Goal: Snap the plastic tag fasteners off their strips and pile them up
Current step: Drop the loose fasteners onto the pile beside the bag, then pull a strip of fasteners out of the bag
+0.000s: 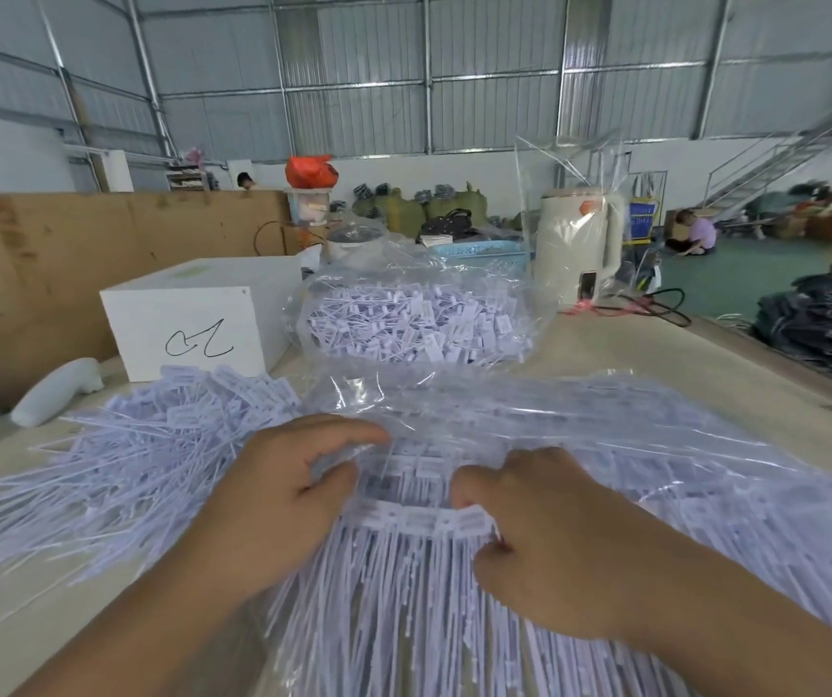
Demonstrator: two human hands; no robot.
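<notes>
- Left hand point(273, 500): fingers curled, pinching the left end of a strip of tag fasteners point(421, 520) at near centre of the table point(706, 354).
- Right hand point(550, 540): fingers curled, thumb and forefinger gripping the right end of the same strip; tails of the strip hang toward the near edge.
- Strip lies on top of a clear plastic bag of strips point(580, 425) spread over centre and right.
- Pile of loose fasteners point(142, 445) to the left of the hands, touching the bag's edge.
- Second clear bag of fasteners point(419, 319) farther back, centre.
- White box point(187, 319) with a black scrawl, far left of the pile; a white foam piece point(51, 394) beside it.
- Cream kettle point(580, 244) under plastic wrap, far right.
</notes>
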